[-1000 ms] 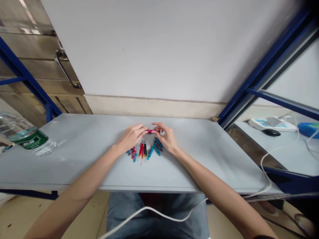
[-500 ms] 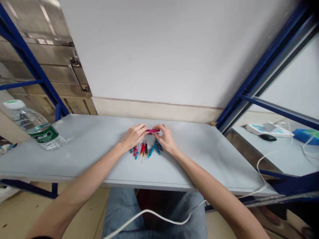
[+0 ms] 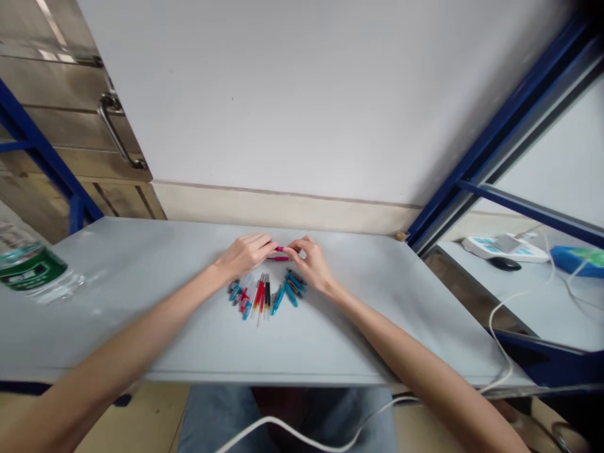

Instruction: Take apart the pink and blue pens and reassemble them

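Observation:
Between my two hands, near the far side of the grey table, is a small pink pen part (image 3: 280,249). My left hand (image 3: 249,253) pinches its left end, and my right hand (image 3: 306,259) has its fingertips closed on the right end. Another pink pen piece (image 3: 278,258) lies on the table just below. Nearer to me are red and black refills (image 3: 262,294), with blue pen barrels (image 3: 286,292) to their right and small blue, pink and dark pen pieces (image 3: 240,297) to their left.
A water bottle (image 3: 38,267) stands at the table's (image 3: 189,340) left. Blue metal frames rise on both sides. At the right are a white device (image 3: 507,246), a black mouse (image 3: 504,263) and a white cable (image 3: 497,314). A wall stands behind the table.
The view has shifted, so the bottle sits further left and the loose parts show more fully. A second pink piece now shows on the table below the held one. Both hands remain together.

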Motion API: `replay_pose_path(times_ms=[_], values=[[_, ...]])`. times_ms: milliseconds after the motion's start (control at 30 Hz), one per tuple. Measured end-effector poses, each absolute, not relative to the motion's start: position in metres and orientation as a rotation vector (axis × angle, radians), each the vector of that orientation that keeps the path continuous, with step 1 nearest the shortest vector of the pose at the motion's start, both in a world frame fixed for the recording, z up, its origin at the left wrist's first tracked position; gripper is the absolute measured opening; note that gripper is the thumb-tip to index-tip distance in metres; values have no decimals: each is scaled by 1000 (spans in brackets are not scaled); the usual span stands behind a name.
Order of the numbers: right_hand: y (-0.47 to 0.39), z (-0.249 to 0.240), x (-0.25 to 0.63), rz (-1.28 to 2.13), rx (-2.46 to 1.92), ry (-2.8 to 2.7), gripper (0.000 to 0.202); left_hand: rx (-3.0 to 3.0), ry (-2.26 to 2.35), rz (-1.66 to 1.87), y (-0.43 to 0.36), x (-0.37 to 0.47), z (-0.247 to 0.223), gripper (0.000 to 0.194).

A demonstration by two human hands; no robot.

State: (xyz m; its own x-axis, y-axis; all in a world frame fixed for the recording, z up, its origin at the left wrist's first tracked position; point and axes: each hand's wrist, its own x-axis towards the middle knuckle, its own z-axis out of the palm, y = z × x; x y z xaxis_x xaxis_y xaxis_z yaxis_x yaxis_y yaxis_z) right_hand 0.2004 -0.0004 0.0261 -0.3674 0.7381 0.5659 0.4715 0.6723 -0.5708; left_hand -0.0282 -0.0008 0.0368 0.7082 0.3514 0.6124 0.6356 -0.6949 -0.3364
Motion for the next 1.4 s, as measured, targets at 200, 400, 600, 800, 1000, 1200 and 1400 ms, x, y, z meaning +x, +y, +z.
replay_pose_path(times_ms=[200, 400, 600, 800, 1000, 1200, 1400], values=[[12, 21, 221, 491, -938, -2047, 32, -2426, -862, -676, 0, -19, 34, 32], [7, 11, 225, 367, -863, -2007, 18, -2448, -843, -522, -9, -17, 28, 26], [-2, 10, 225, 286, -796, -2033, 17, -2396, -778, -629, -15, -27, 24, 37], [-13, 10, 228, 333, -812, -2094, 21, -2522, -847, -738, -14, -23, 19, 27], [-5, 8, 230, 419, -839, -2041, 20, -2658, -980, -868, -15, -18, 20, 29], [-7, 8, 230, 386, -871, -2022, 31, -2690, -932, -922, -19, -17, 15, 24], [-9, 11, 234, 345, -859, -2068, 35, -2596, -761, -784, -23, -14, 16, 23]])
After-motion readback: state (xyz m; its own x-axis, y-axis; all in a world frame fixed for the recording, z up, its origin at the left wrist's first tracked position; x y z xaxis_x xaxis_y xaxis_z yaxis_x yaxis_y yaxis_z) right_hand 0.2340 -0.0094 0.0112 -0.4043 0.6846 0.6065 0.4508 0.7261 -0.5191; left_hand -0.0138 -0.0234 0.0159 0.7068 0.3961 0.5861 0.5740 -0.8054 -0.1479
